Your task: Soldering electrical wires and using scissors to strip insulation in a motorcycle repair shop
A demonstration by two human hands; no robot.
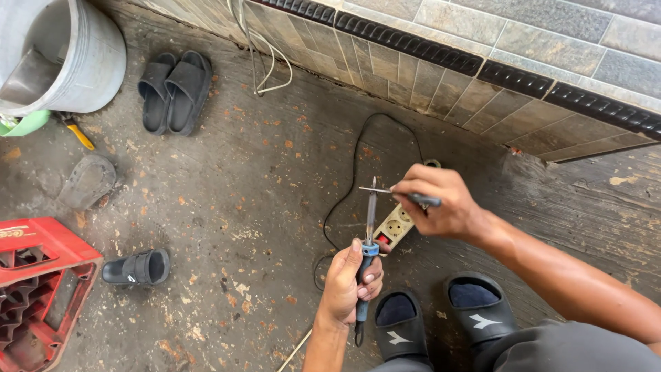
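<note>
Above the concrete floor (261,207), the left hand (348,282) grips a soldering iron (370,227) upright; the right hand (437,203) pinches a thin tool (385,190) against its tip. A slip could burn fingers or the power strip (396,224) below.

Concrete floor (261,172): pwr strip (394,227) w/ black cord (351,172), 3 loose sandals, red crate (38,275), grey bucket (82,62).

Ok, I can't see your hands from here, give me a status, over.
Left hand grips soldering iron, tip up. Right hand holds thin tool across its tip. Power strip and black cable on floor right below.
</note>
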